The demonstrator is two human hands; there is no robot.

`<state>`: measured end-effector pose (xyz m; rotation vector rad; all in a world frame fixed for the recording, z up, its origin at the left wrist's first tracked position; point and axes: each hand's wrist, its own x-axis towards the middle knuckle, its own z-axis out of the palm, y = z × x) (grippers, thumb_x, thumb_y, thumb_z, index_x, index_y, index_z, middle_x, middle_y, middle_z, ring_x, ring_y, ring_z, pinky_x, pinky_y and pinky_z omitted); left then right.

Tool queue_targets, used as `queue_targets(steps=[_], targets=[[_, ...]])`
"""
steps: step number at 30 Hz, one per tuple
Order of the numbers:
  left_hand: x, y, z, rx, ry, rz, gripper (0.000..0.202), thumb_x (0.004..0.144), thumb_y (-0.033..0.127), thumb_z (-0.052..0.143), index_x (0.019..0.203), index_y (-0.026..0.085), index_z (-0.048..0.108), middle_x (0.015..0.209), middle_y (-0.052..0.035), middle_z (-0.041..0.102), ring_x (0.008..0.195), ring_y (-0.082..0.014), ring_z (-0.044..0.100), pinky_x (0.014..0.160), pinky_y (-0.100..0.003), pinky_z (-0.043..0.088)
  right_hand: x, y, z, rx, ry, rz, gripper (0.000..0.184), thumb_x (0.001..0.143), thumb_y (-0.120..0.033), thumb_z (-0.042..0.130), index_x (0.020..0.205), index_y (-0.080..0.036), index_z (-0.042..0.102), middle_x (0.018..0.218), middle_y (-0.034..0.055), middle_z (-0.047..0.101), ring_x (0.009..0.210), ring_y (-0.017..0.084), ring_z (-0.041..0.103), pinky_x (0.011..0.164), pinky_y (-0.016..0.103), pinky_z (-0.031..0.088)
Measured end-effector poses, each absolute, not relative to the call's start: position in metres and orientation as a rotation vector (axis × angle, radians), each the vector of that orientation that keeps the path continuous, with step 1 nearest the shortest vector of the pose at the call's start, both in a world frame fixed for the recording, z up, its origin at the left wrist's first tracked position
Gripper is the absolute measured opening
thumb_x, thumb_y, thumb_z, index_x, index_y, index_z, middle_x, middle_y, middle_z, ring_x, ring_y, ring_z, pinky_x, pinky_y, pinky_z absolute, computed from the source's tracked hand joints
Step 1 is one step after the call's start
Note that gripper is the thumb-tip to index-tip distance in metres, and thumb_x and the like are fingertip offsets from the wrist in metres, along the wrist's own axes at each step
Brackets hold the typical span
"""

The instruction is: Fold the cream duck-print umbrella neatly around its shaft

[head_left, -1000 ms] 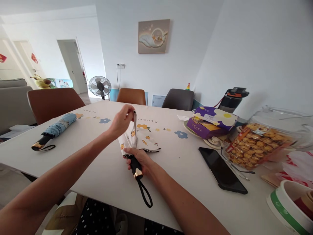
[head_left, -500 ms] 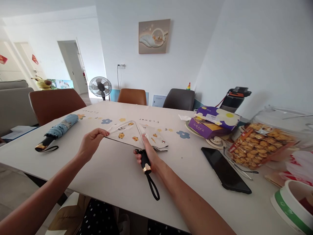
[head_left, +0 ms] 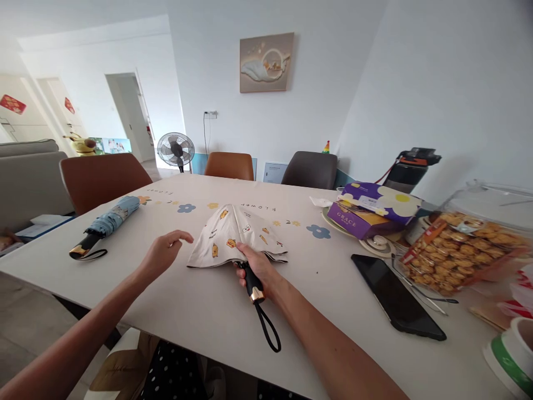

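One pale, smooth table (head_left: 187, 303), printed with flowers (head_left: 186, 209), carries all the items that we list below. At the far right, we find a clear, rounded container (head_left: 495, 214) with ridged golden biscuits (head_left: 452, 253). The white umbrella (head_left: 233, 228) sits at the table's centre; its canopy (head_left: 214, 239) is thin cloth printed with small yellow figures, slumped into a low, creased cone. To the left, we see a blue umbrella (head_left: 114, 216), its cloth gathered into a narrow, wrinkled roll. Toward the right lie a flat-sided purple box (head_left: 358, 219) and, nearer, a glossy black phone (head_left: 397, 297).

We note that the right hand (head_left: 260, 269) is wrapped around the black, gold-ended handle (head_left: 252, 283), with the thumb pressed on the cloth. The left hand (head_left: 164, 251) grips nothing; its fingers are loosely bent, the index finger reaching just beside the canopy's left side. A slim black strap (head_left: 275, 349) loops nearward from the handle.

Edges: we see dark trim along the canopy hem, doubled at the right. Room: tabletop separates the left hand from the blue umbrella, and the canopy from the phone.
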<state>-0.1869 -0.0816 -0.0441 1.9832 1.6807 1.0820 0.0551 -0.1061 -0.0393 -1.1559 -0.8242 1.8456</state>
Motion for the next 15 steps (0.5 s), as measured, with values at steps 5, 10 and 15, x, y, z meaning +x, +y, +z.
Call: queue_targets(steps=[5, 10, 15], targets=[[-0.131, -0.065, -0.025, 2.044, 1.481, 1.175, 0.039, 0.081, 0.031, 0.038, 0.113, 0.022, 0.059, 0.128, -0.0032, 0.054, 0.121, -0.0195, 0.046, 0.102, -0.032, 0.034, 0.048, -0.109, -0.041, -1.262, -0.959, 1.828, 0.034, 0.078, -0.049, 0.055, 0.074, -0.016, 0.050, 0.044, -0.0029, 0.045, 0.032, 0.009, 0.041, 0.029, 0.022, 0.039], [-0.086, -0.040, -0.041, 1.981, 1.556, 1.119, 0.057, 0.082, 0.037, 0.041, 0.134, 0.012, 0.038, 0.149, -0.0120, 0.022, 0.138, -0.0222, 0.012, 0.112, -0.037, 0.011, 0.041, -0.111, -0.048, -1.242, -1.001, 1.800, 0.031, 0.079, -0.046, 0.054, 0.075, -0.016, 0.049, 0.039, -0.0044, 0.043, 0.031, 0.010, 0.042, 0.029, 0.022, 0.041], [-0.076, -0.039, -0.056, 1.620, 1.622, 1.234, 0.061, 0.085, 0.042, 0.038, 0.139, 0.018, 0.024, 0.151, -0.0107, 0.013, 0.139, -0.0217, 0.007, 0.112, -0.038, 0.010, 0.040, -0.110, -0.057, -1.201, -1.046, 1.792, 0.033, 0.080, -0.049, 0.050, 0.076, -0.017, 0.049, 0.037, -0.0043, 0.045, 0.029, 0.010, 0.041, 0.028, 0.022, 0.040]])
